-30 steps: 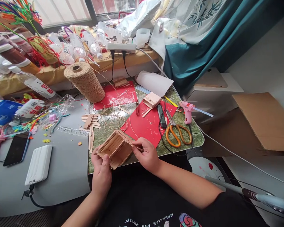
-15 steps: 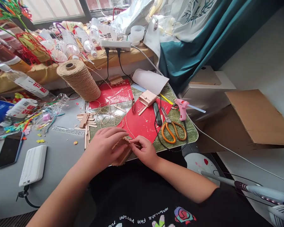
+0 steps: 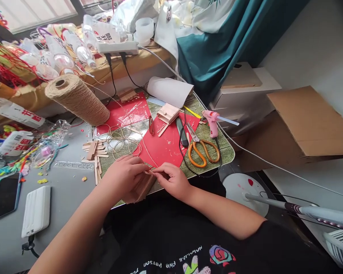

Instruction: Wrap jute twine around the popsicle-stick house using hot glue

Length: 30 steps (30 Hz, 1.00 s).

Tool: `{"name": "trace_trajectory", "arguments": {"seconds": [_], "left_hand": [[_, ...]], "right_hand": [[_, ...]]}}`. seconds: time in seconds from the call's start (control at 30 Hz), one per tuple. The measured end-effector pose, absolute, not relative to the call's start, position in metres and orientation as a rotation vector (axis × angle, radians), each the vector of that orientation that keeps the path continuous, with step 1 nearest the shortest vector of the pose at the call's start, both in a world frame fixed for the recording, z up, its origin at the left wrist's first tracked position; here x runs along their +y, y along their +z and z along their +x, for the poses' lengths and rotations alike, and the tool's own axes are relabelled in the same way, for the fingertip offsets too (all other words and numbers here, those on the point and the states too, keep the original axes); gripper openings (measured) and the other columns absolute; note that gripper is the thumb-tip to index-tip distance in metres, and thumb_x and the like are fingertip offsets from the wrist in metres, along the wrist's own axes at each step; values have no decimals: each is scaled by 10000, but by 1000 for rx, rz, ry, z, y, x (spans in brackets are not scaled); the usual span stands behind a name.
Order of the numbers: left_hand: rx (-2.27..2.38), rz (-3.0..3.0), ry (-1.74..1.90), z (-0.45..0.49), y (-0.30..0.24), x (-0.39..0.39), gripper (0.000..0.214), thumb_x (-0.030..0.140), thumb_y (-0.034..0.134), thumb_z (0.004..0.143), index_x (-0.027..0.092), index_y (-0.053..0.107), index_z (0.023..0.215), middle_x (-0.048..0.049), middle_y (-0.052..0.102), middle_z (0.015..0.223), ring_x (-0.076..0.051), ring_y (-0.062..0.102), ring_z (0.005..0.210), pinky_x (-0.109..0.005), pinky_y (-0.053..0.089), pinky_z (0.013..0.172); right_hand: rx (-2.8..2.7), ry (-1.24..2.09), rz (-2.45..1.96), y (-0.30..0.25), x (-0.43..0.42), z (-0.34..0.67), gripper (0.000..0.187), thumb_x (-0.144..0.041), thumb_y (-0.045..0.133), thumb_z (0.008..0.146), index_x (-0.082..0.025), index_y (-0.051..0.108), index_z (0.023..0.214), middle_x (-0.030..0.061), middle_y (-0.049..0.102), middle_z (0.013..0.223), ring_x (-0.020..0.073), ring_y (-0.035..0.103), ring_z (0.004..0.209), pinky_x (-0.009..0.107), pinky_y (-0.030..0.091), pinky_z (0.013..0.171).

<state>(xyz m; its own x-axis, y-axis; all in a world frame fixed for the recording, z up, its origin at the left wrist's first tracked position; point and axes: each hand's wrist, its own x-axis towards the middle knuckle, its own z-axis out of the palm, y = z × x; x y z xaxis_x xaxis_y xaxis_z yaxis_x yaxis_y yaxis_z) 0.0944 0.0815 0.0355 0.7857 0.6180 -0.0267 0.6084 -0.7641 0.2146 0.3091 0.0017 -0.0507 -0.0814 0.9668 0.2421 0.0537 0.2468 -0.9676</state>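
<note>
Near the table's front edge, a small box of wooden craft sticks [image 3: 139, 191] is held tilted between my hands. My left hand [image 3: 125, 173] is closed around its far left side, with the fingertips at the upper rim. Thumb and forefinger of my right hand [image 3: 173, 180] pinch at the same rim, where a thin strand of jute twine [image 3: 147, 150] comes in. Fingers partly hide the rim and the twine's end. Loose twine loops [image 3: 121, 140] lie beyond, and the large twine spool [image 3: 78, 101] leans at the back left.
Orange-handled scissors [image 3: 201, 146], a utility knife [image 3: 182, 132] and a pink glue gun [image 3: 213, 123] lie to the right. A second little wooden box [image 3: 168, 113] sits on red paper [image 3: 160, 146]. Loose craft sticks [image 3: 95, 150], a power bank [image 3: 36, 211] and a phone [image 3: 7, 196] are left.
My left fingers, raised and spread over the box before, have come down to its rim beside my right fingertips. The view has shifted, so the table items appear further left.
</note>
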Motion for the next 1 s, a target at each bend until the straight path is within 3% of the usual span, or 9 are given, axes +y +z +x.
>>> {"name": "trace_trajectory", "arguments": {"seconds": [0.17,0.27,0.63,1.0], "left_hand": [[954,2773,26,96,37,82,180,374,623,1014,300,787,1001,-37,751,1001,-222,683,939,-411,500,901],[909,2800,35,95,39,84,209,402,608,1028,315,792,979,-26,767,1010,-210,683,924,-407,500,905],[836,2796,279,72,68,70,162,245,626,1018,301,744,1114,11,819,1150,-182,771,1031,-395,512,1019],[995,2863,378,69,62,42,114,241,643,1012,270,703,1105,3,829,1088,-197,779,987,-435,486,1057]], "right_hand": [[-1442,1065,-1069,-51,3,314,111,-247,647,1028,-226,755,1046,19,672,904,144,609,731,286,509,684],[-1467,1091,-1037,-51,4,315,115,-249,635,1033,-235,748,1048,31,682,940,162,650,800,303,547,743],[-1501,900,-919,-37,0,311,191,-188,664,1010,-255,714,1182,60,747,1031,214,696,980,392,576,919],[-1564,856,-862,-12,-3,314,165,-160,643,1001,-266,714,1106,52,712,926,217,682,853,396,598,801]]}}
